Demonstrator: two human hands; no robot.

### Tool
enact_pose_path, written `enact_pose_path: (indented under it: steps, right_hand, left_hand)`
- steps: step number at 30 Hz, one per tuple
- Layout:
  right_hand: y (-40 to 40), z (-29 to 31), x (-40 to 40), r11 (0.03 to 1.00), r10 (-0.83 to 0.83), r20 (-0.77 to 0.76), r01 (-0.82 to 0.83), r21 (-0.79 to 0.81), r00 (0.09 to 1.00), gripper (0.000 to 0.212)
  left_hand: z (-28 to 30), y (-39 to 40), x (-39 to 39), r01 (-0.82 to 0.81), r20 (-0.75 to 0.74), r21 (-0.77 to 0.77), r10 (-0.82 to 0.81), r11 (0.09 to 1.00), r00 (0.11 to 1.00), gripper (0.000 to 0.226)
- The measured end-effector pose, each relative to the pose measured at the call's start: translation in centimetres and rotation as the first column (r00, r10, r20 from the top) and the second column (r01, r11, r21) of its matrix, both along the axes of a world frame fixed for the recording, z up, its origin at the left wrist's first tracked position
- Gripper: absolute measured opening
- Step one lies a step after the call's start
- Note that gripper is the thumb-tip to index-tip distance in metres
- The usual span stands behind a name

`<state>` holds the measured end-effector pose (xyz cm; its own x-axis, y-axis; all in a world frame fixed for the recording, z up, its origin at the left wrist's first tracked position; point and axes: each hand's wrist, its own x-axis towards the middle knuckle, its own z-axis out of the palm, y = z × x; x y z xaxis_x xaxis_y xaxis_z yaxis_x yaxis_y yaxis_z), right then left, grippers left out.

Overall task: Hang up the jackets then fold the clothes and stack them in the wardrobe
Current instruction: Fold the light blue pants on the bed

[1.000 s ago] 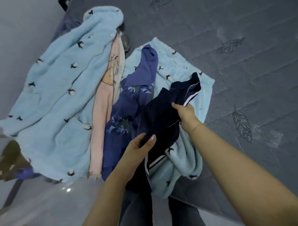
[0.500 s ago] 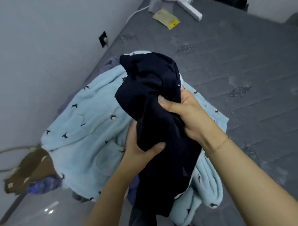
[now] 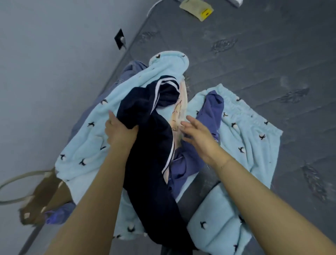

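A big grey mattress [image 3: 254, 60] w/ leaf shapes stitched in fills most of the view. A plain grey wall [image 3: 45, 72] runs down the left side, w/ a dark wall socket [image 3: 119, 39] low on it, near the bed edge.

On the mattress lies a pile of clothes. A fluffy light blue jacket [image 3: 91, 138] w/ small dark bird shapes is spread on the left. Light blue fluffy pants [image 3: 251, 145] w/ the same birds lie on the right. Between them are a purple top [image 3: 211, 112] and a pale pink piece of clothing [image 3: 181, 102].

A dark navy jacket [image 3: 152, 149] w/ white stripes is lifted above the pile & hangs down toward the bottom of the view.

At the left edge, off the bed, is a brown bag [image 3: 40, 196] w/ a pale loop handle. Far up on the mattress lies a yellow packet [image 3: 197, 8], beside the end of a white power strip [image 3: 236, 2].

The left hand [image 3: 120, 131] grips the navy jacket, fingers curled into the cloth near its top. The right hand [image 3: 198, 134] is spread, fingers straight & apart, holding nothing. It hovers just beside the navy jacket, over the pink piece & purple top.
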<state>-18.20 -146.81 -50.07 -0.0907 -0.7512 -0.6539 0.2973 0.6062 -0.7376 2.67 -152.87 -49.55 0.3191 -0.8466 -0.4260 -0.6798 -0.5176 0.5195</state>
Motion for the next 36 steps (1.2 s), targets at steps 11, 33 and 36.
enact_pose_path:
  steps: [11, 33, 36]
  right_hand:
    - [12.9, -8.8, -17.6, 0.939, -0.155, -0.629, 0.311, 0.145, 0.762, 0.042]
    - [32.8, -14.8, -30.3, 0.691, -0.679, -0.323, 0.723, 0.021, 0.659, 0.018]
    - [37.5, -13.4, -33.4, 0.64, -0.708, -0.395, 0.768, -0.009, 0.586, 0.015]
  left_hand:
    - [-7.4, 7.0, -19.4, 0.795, 0.008, -0.026, -0.795, 0.606, 0.607, 0.061]
    - [-15.3, 23.6, -36.6, 0.791, -0.546, 0.148, -0.618, 0.594, 0.566, 0.063]
    - [-15.3, 29.2, -40.6, 0.818, -0.61, 0.109, -0.612, 0.564, 0.504, 0.062]
